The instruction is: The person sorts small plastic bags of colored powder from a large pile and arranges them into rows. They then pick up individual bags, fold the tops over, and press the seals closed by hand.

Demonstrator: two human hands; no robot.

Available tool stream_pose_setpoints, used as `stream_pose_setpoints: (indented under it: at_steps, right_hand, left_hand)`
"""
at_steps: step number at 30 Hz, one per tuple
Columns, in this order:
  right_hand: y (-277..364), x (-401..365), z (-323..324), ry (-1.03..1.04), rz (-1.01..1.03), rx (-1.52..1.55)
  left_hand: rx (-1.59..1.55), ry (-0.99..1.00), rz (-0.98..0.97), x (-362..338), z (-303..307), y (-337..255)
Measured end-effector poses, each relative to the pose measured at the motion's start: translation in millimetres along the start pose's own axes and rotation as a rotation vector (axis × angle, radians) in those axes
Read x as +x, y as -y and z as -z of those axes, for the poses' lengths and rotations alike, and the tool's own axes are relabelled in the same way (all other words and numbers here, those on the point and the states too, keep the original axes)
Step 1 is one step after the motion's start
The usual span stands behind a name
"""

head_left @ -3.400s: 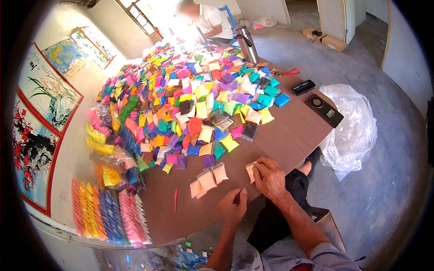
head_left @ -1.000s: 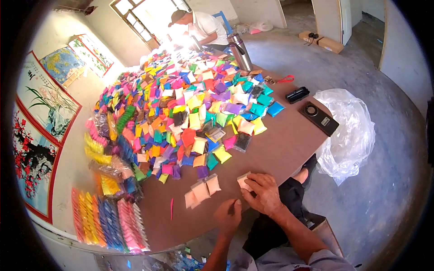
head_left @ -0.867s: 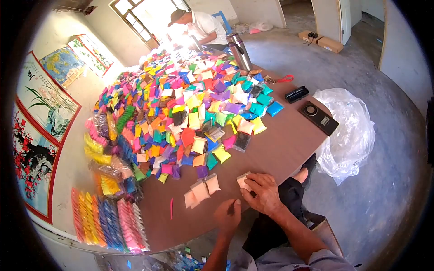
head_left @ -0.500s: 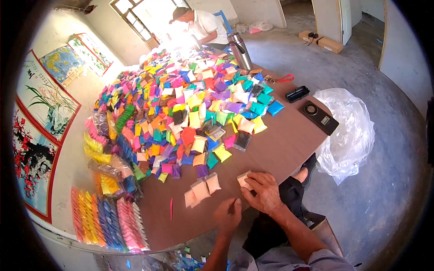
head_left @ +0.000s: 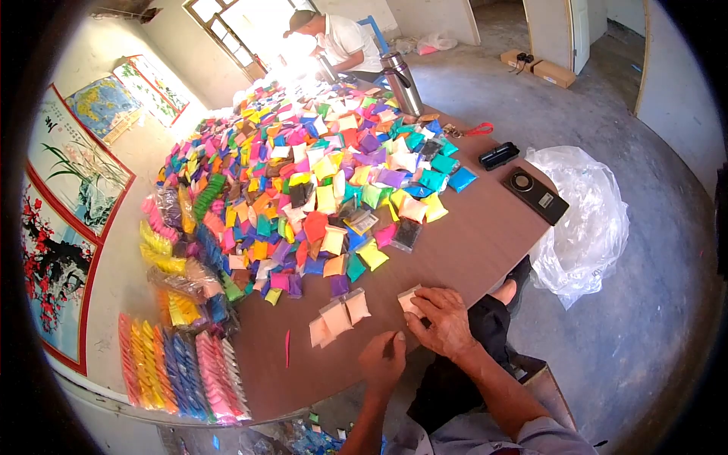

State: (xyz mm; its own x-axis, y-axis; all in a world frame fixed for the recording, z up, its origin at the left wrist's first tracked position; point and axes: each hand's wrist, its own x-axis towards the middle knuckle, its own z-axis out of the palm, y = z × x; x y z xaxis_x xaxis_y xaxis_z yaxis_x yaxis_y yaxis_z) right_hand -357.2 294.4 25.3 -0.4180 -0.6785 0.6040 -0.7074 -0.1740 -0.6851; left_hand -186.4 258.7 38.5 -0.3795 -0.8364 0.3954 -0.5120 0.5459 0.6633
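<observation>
My right hand (head_left: 444,322) rests at the table's front edge, its fingers bent over a pale peach packet (head_left: 410,302) that shows at the fingertips. Just left of it my left hand (head_left: 383,358) is curled at the edge; whether it holds anything small is hidden. Several peach packets (head_left: 337,318) overlap on the brown table (head_left: 447,258), up and left of my left hand. Farther left lies a thin pink stick (head_left: 287,349). Beyond the hands spreads a large heap of colourful packets (head_left: 326,199).
Bundled packets (head_left: 178,368) lie at the table's left. A steel flask (head_left: 403,85), a black case (head_left: 498,156) and a black device (head_left: 535,196) stand or lie along the right side. Clear plastic bags (head_left: 582,224) are beyond the edge. A person (head_left: 345,42) sits at the far end.
</observation>
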Motion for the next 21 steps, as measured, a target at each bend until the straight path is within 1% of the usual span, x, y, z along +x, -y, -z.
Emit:
stream_pose_setpoints:
  at_steps: [5, 11, 17, 21]
  right_hand:
    - [4, 3, 2, -0.020, -0.009, 0.002]
    - [2, 2, -1, 0.014, 0.012, -0.063]
    - [2, 2, 1, 0.016, 0.064, -0.071]
    - [4, 0, -1, 0.013, 0.053, -0.078]
  left_hand:
    - [-0.012, 0.002, -0.003, 1, 2, -3]
    - [-0.021, 0.013, -0.009, 1, 4, -4]
    - [-0.046, -0.013, -0.012, 1, 5, -7]
    - [-0.046, -0.021, -0.020, 2, 10, -12]
